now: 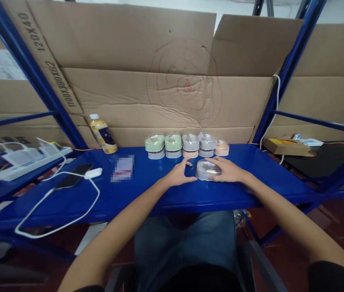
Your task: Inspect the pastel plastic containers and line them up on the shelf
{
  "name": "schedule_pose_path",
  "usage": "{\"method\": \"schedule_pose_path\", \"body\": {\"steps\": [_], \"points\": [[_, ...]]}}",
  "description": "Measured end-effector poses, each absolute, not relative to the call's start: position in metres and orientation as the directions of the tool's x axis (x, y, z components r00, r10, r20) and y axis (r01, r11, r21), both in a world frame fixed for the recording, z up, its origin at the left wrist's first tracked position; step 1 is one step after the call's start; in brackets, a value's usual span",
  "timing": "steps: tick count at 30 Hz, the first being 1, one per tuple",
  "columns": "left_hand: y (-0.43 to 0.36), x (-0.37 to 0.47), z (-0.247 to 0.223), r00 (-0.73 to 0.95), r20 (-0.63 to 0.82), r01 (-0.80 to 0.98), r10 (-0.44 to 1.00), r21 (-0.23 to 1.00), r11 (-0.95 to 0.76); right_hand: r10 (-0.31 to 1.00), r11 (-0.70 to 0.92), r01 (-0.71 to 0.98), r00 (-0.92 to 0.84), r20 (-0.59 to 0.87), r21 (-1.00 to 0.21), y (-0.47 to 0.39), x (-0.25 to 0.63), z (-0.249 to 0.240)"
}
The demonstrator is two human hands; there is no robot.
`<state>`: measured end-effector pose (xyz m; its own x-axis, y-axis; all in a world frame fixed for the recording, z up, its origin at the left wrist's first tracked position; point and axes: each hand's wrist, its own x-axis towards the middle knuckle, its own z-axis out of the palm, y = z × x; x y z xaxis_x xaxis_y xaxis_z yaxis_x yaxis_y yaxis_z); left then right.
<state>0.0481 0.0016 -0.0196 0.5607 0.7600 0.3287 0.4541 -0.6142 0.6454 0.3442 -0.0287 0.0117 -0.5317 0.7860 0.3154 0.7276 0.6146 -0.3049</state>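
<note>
A small grey oval container with a clear, shiny lid (207,170) sits on the blue shelf in front of me. My right hand (228,169) is on its right side, fingers over the top and thumb along the near edge. My left hand (180,173) is just left of the container, thumb and fingers apart, with nothing between them. Behind stands a row of similar containers: green-lidded ones (155,142), grey-lidded ones (190,142) stacked in pairs, and a single peach one (221,148) at the right end.
A yellow bottle (104,134) stands at the back left, near a blurred packet (123,168). A phone (74,176), white cable and power strip (31,163) lie further left. Cardboard (113,89) backs the shelf. An open carton (287,147) is at right.
</note>
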Motion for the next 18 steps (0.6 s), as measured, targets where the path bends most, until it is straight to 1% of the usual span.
{"method": "schedule_pose_path", "body": {"steps": [3,5,6,8,11,13,15,16,18], "points": [[0.002,0.048,-0.021,0.553,0.311,0.489,0.773,0.631,-0.603,0.862,0.489,0.816,-0.401,0.309,-0.307,-0.047,0.397,0.004],[0.003,0.048,-0.021,0.554,0.301,0.508,0.776,0.617,-0.601,0.911,0.364,0.877,-0.264,0.318,-0.314,-0.053,0.438,-0.002],[0.003,0.049,-0.021,0.555,0.299,0.515,0.776,0.609,-0.603,0.927,0.293,0.902,-0.188,0.324,-0.316,-0.052,0.458,-0.005],[0.003,0.05,-0.02,0.559,0.306,0.521,0.771,0.594,-0.613,0.946,0.085,0.944,0.024,0.323,-0.32,-0.041,0.492,-0.007],[0.003,0.052,-0.02,0.564,0.318,0.523,0.762,0.576,-0.628,0.901,-0.256,0.899,0.355,0.249,-0.355,-0.007,0.52,-0.001],[0.004,0.052,-0.02,0.568,0.323,0.524,0.757,0.567,-0.636,0.845,-0.401,0.811,0.508,0.171,-0.425,0.021,0.52,0.006],[0.004,0.052,-0.02,0.57,0.329,0.527,0.753,0.557,-0.642,0.815,-0.432,0.772,0.556,0.164,-0.466,0.047,0.508,0.011],[0.004,0.052,-0.02,0.573,0.33,0.527,0.75,0.552,-0.646,0.803,-0.423,0.753,0.569,0.177,-0.504,0.058,0.499,0.012],[0.003,0.051,-0.02,0.58,0.329,0.526,0.745,0.547,-0.651,0.803,-0.388,0.749,0.56,0.202,-0.537,0.077,0.48,0.01]]}}
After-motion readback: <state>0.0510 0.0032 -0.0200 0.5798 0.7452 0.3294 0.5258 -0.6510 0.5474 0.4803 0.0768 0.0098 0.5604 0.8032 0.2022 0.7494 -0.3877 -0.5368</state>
